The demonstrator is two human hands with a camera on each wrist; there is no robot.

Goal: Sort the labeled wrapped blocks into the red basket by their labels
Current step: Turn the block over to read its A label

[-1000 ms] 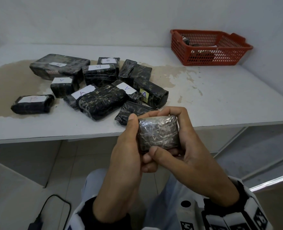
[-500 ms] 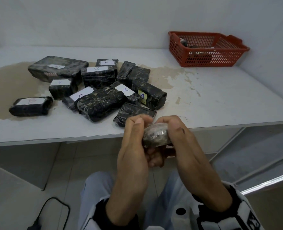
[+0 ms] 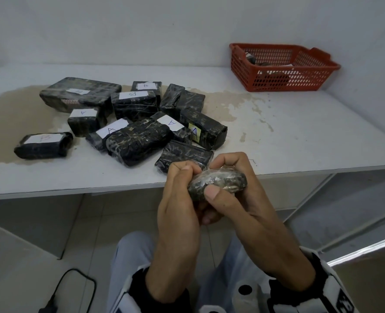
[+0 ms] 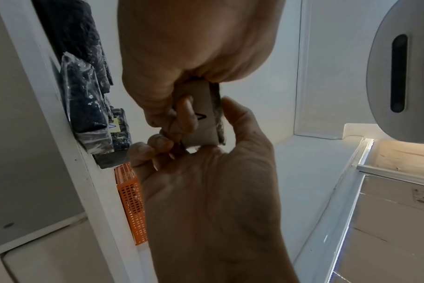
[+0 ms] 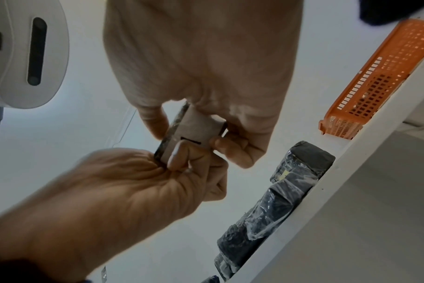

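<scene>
Both hands hold one small wrapped block (image 3: 223, 181) in front of the table edge, above my lap. My left hand (image 3: 187, 175) curls round its left end and my right hand (image 3: 216, 177) pinches it between thumb and fingers. The block's shiny dark side faces up. In the wrist views its white label (image 4: 202, 114) (image 5: 196, 130) faces down, with a dark angled mark partly covered by a finger. Several wrapped blocks (image 3: 139, 141) labeled A or B lie piled on the table. The red basket (image 3: 284, 80) stands at the back right.
The white table (image 3: 288, 136) has a brown stained patch on its left side. A few blocks lie inside the basket, seen through its mesh. A black cable (image 3: 69, 288) lies on the floor at lower left. A lower ledge (image 3: 356, 224) runs along the right.
The block has been turned from its broad face toward the head camera to edge-on. Both hands moved up toward the table edge and changed their hold.
</scene>
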